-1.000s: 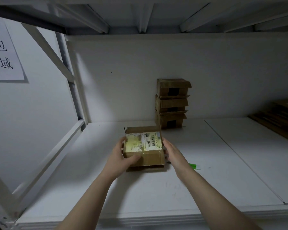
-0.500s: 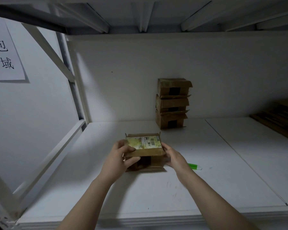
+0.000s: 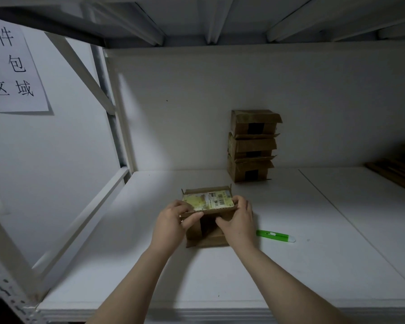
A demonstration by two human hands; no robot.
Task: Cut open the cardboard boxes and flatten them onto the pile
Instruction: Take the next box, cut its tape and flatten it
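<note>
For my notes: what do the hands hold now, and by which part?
Both hold the labelled cardboard box: the left hand grips its left end, the right hand its right end.

Paper sign (image 3: 14,66), white sheet on the left wall: large black characters in three lines. The top line reads 件, the second 包 after a character cut off at the frame edge, and the third 区域. Shipping label (image 3: 207,201), on top of the cardboard box (image 3: 211,239): barcodes and fine print, too small to read.
</note>
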